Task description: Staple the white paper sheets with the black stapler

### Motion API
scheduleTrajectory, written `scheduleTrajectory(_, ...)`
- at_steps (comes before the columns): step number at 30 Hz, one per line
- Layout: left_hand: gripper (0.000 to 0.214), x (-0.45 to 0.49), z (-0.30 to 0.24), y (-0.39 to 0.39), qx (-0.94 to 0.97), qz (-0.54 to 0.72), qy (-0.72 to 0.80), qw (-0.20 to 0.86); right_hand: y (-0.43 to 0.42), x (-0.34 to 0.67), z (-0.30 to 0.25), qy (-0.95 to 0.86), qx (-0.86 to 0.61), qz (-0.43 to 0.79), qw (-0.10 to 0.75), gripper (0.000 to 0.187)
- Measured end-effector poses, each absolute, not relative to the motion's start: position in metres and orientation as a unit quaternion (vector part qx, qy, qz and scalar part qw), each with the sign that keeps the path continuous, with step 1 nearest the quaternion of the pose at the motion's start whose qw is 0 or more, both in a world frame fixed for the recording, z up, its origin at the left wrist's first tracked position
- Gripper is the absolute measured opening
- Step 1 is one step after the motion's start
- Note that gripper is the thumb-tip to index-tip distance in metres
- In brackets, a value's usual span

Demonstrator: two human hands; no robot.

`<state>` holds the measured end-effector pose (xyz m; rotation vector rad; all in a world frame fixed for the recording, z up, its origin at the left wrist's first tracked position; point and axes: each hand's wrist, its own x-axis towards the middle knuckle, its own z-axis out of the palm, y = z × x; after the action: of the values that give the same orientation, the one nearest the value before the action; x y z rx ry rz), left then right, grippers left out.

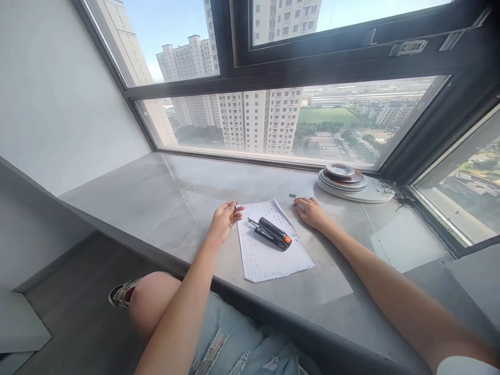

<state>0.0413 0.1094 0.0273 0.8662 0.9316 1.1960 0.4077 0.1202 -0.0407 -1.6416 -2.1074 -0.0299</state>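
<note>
A black stapler (272, 234) with an orange end lies on a sheet of printed paper (281, 265), its metal front pointing left. At the paper's upper left, my left hand (225, 221) pinches a small, dark metallic piece (235, 207), which looks like a short strip of staples. My right hand (309, 211) rests on the sill beyond the paper's right edge, fingers lightly bent and holding nothing visible. Just beyond its fingertips sits another short strip of staples (292, 196), apart from the hand.
Stacked plates (340, 178) stand on a pale round board (380, 190) near the window, right of my right hand. Thin dark twigs or wires (404, 200) lie beside it. The grey tiled sill (211, 179) ends at a dark front edge above my knee.
</note>
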Motion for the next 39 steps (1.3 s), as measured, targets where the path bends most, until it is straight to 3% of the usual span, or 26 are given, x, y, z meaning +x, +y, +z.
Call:
scheduleTrajectory(13,0.015,0.045,0.038,0.117,0.412,0.545,0.439,0.583,0.117,0.405,-0.033,-0.768,-0.6,-0.005,0.226,0.031)
scheduleTrajectory(18,0.018,0.043,0.033,0.114,0.461,0.527,0.443,0.559,0.107,0.395,-0.024,-0.754,-0.622,-0.061,0.201,0.026)
scheduleTrajectory(21,0.019,0.041,0.031,0.114,0.469,0.52,0.428,0.571,0.091,0.376,-0.01,-0.736,-0.627,-0.093,0.237,0.025)
scheduleTrajectory(23,0.019,0.04,0.031,0.115,0.466,0.518,0.417,0.584,0.073,0.358,-0.001,-0.728,-0.614,-0.064,0.298,0.025)
scheduleTrajectory(26,0.018,0.041,0.029,0.116,0.459,0.509,0.403,0.606,0.042,0.33,0.008,-0.722,-0.577,0.075,0.375,0.028)
scheduleTrajectory(28,0.018,0.042,0.026,0.117,0.453,0.5,0.395,0.624,0.023,0.316,0.008,-0.736,-0.548,0.134,0.373,0.029)
scheduleTrajectory(32,0.018,0.044,0.018,0.119,0.432,0.485,0.386,0.655,0.006,0.305,-0.002,-0.755,-0.533,0.133,0.357,0.042)
scheduleTrajectory(39,0.026,0.046,0.017,0.118,0.455,0.487,0.389,0.635,0.012,0.301,-0.015,-0.781,-0.532,0.113,0.308,0.026)
